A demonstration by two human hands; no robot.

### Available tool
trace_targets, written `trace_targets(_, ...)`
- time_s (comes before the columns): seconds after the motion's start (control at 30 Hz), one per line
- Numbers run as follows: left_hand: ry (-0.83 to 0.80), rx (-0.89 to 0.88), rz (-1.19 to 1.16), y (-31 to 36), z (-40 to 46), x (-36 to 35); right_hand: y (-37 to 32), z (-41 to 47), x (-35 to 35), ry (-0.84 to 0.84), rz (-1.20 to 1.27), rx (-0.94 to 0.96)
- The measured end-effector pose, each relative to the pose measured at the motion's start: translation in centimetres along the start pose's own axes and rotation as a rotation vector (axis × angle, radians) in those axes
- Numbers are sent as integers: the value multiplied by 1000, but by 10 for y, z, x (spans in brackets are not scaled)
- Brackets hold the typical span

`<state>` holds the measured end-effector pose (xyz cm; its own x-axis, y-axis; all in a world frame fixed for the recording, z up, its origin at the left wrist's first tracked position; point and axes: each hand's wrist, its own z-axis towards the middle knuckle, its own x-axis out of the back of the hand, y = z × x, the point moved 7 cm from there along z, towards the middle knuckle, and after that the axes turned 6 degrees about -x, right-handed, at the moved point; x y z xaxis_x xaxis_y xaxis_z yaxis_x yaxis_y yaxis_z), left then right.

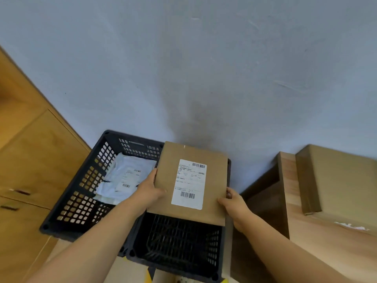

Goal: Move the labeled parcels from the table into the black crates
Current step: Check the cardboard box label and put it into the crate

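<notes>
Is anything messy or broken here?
Nothing looks broken. The white mailer bags lie crumpled and crooked in the left crate. The cardboard parcel in both hands looks flat and whole, above the right crate.

Ahead of you a pale grey-blue wall (204, 68) fills most of the view, with faint scuffs on its right part and a dark smudge running down toward its lower middle. To your left you have a light wooden cabinet (34, 156) running slantwise along the wall, its flat panel fronts split by thin seams. Two dark recessed handles (19, 192) sit on its lower fronts, one above the other, near the left edge. Low in the view, at the bottom edge near the middle, you can see a small patch of yellow and black (150, 272); what it belongs to cannot be told.
</notes>
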<state>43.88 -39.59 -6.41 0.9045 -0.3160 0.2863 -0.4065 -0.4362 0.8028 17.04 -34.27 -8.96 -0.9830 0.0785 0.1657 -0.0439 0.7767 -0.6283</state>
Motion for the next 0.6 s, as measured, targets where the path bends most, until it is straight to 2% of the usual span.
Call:
trace_targets(0.13, -69, 107, 116, -31, 37, -11, 22, 37, -7, 25, -48, -93)
trace_targets(0.33, -155, 167, 233, -73, 96, -32, 51, 88, -19, 48, -70, -181)
trace_targets(0.5, -237, 79, 534, -99, 146, -56, 71, 142, -35, 61, -122, -231)
trace_targets(0.6, -297, 64, 612, -119, 166, -64, 77, 171, -43, 80, -127, -260)
